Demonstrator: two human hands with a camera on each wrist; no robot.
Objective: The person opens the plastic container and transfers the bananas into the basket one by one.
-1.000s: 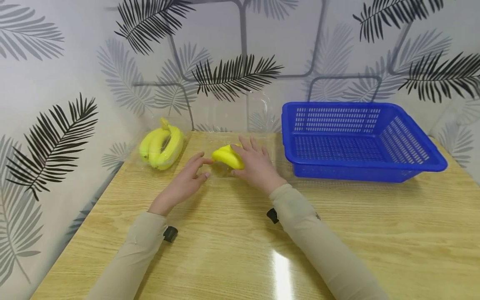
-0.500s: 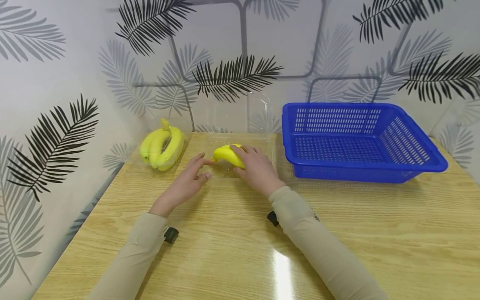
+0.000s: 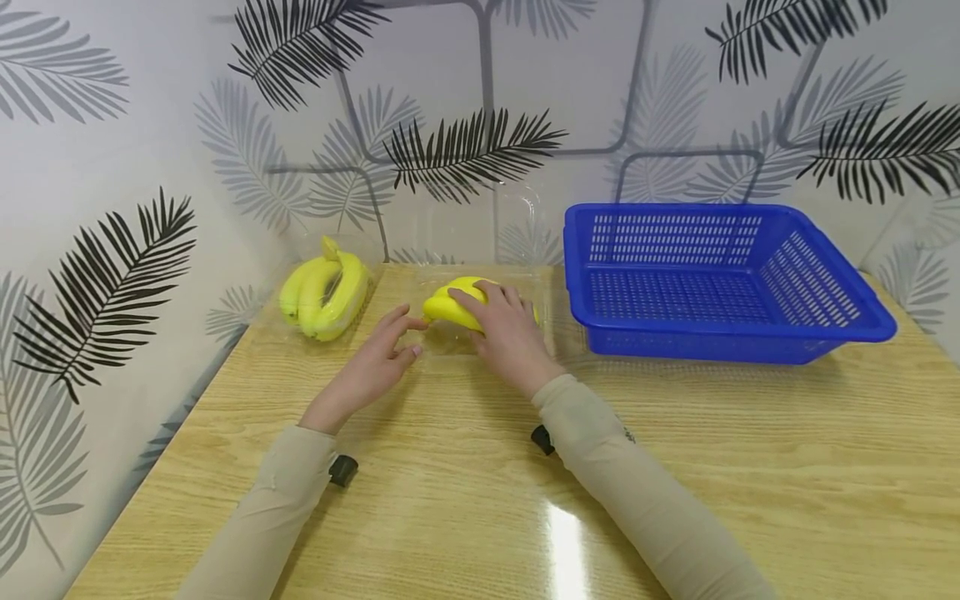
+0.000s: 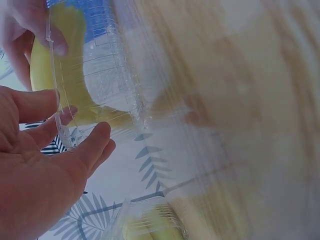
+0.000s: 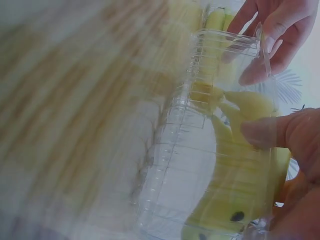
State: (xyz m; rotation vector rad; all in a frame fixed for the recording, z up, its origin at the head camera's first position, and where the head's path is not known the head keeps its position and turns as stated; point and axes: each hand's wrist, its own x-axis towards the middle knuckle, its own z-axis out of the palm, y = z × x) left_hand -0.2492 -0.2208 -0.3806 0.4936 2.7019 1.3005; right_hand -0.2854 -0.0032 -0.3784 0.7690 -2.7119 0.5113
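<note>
In the head view, a bunch of yellow bananas (image 3: 453,307) lies in a clear plastic clamshell box (image 3: 550,333) near the wall. My right hand (image 3: 513,337) grips the bunch from above, its thumb against the bananas in the right wrist view. At the box's left end, my left hand (image 3: 367,371) has its thumb outside the wall and fingers over the rim, holding the corner. Those fingers (image 4: 95,145) are close to the banana stem end. The box's clear lid (image 3: 480,225) stands raised behind. Part of the bunch is hidden by the right hand.
Left of the box, another clear plastic box holds bananas (image 3: 322,292). A blue slotted basket (image 3: 712,342) stands on the right. The wooden table (image 3: 450,500) meets a leaf-patterned wall at the back.
The bananas have turned and shifted slightly under my right hand, so more of the bunch shows, also past its fingers. My left hand stays at the box's corner.
</note>
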